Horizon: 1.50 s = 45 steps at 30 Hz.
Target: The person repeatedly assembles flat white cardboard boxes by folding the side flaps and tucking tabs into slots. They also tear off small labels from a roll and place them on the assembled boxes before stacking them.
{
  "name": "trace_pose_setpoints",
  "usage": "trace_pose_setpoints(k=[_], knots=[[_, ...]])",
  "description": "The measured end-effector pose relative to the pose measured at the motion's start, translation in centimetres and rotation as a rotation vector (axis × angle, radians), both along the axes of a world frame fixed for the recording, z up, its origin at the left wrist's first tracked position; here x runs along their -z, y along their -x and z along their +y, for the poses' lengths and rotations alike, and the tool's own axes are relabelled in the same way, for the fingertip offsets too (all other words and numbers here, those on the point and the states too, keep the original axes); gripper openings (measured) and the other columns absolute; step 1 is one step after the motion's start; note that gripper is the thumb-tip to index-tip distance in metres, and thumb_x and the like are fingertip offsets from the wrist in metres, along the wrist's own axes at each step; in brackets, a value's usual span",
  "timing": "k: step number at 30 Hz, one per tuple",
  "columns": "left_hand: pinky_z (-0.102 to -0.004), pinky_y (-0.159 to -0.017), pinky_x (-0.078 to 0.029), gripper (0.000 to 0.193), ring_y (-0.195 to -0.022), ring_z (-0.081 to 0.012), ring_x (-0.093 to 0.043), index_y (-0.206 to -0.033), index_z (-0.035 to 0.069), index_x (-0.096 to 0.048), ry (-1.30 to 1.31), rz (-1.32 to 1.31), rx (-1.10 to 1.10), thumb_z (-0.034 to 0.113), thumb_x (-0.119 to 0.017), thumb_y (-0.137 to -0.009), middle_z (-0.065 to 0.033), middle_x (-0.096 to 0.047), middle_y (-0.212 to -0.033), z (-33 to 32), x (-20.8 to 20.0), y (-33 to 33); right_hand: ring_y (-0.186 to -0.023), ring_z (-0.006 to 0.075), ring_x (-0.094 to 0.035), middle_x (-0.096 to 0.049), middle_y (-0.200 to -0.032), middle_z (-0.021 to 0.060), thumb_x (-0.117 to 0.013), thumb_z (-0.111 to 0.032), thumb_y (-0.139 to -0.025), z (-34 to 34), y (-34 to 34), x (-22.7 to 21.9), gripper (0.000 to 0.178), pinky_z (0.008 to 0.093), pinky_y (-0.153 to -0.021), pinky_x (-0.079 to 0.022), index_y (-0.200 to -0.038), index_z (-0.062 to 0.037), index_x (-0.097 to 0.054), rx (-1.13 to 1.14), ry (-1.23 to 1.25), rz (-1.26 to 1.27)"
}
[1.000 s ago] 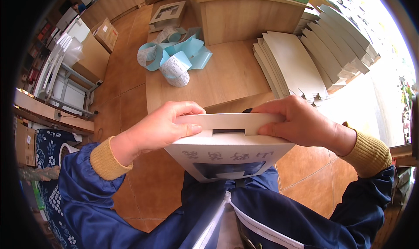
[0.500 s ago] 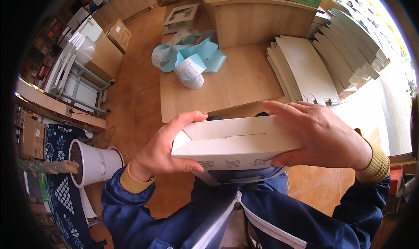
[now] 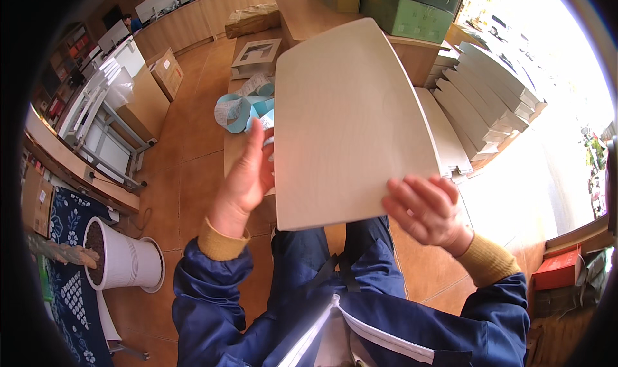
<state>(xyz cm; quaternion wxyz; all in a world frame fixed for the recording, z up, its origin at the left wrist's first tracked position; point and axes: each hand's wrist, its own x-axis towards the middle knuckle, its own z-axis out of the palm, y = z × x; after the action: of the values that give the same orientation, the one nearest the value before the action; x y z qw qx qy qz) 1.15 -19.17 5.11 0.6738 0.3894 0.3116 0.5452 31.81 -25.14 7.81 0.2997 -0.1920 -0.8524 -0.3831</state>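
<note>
A flat cardboard box (image 3: 351,129), off-white and plain on the broad side that I see, is tilted up in front of me. My left hand (image 3: 243,174) grips its left edge, thumb raised and the other fingertips partly behind the box. At the lower right corner, my right hand (image 3: 425,209) holds on with bent, slightly blurred fingers. Beyond the box's left edge, a loose heap of light-blue and white label strip (image 3: 235,111) lies on the low wooden table, partly covered by the box. The far side of the box is hidden.
Flattened white cartons (image 3: 479,106) are piled at the right. A white box with a window (image 3: 255,58) lies behind the label strip. Green boxes (image 3: 412,13) stand on the wooden counter. On my left are a white plant pot (image 3: 132,254) and a metal-framed stand (image 3: 119,132).
The box has turned from its narrow side to its broad plain face and risen away from my lap. My right hand has shifted from its top to the lower right corner.
</note>
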Motion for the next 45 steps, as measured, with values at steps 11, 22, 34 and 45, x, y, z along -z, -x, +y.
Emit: trace_pose_setpoints(k=[11, 22, 34, 45], knots=[[-0.0354, -0.106, -0.039, 0.074, -0.126, -0.0202, -0.045, -0.144, -0.003, -0.026, 0.101, 0.172, -0.091, 0.013, -0.07, -0.088, -0.0143, -0.04, -0.143, -6.7, 20.3, -2.9, -0.105, 0.02, -0.057, -0.059, -0.117, 0.0169, -0.058, -0.035, -0.097, -2.2, -1.5, 20.8, 0.066, 0.0326, -0.087, -0.047, -0.145, -0.0009, -0.03, 0.287, 1.604, 1.293], [-0.0378, -0.104, -0.039, 0.061, -0.125, -0.0323, -0.047, -0.136, -0.001, -0.045, -0.119, 1.212, -0.101, 0.025, -0.071, -0.087, -0.0199, -0.052, -0.133, -5.0, 19.3, -0.6, -0.083, 0.0111, -0.059, -0.065, -0.091, 0.0055, -0.058, -0.029, -0.097, -0.2, -1.8, 26.4, 0.048, 0.0268, -0.074, -0.048, -0.135, -0.0029, -0.045, 0.185, 1.758, 1.329], [-0.0414, -0.106, -0.037, 0.047, -0.126, -0.0354, -0.043, -0.113, 0.004, -0.063, -0.342, 1.565, -0.321, 0.017, -0.08, -0.071, -0.0168, -0.049, -0.136, 17.6, 14.9, 13.5, -0.093, 0.0273, -0.066, -0.068, -0.098, 0.0122, -0.07, -0.005, -0.082, 11.2, 5.3, 14.7, 0.024, 0.0358, -0.078, -0.053, -0.105, -0.002, -0.064, 0.07, 1.172, 0.704], [-0.0264, -0.079, -0.047, 0.017, -0.086, -0.009, -0.058, -0.096, -0.002, -0.067, -0.444, 0.823, -0.037, 0.011, -0.069, -0.086, -0.0017, -0.066, -0.09, 20.6, 8.2, 7.2, -0.09, 0.0265, -0.059, -0.067, -0.104, 0.0053, -0.077, -0.018, -0.074, 24.5, 15.8, 13.0, 0.033, 0.0393, -0.079, -0.048, -0.104, -0.0085, -0.068, -0.135, 0.702, 0.697]])
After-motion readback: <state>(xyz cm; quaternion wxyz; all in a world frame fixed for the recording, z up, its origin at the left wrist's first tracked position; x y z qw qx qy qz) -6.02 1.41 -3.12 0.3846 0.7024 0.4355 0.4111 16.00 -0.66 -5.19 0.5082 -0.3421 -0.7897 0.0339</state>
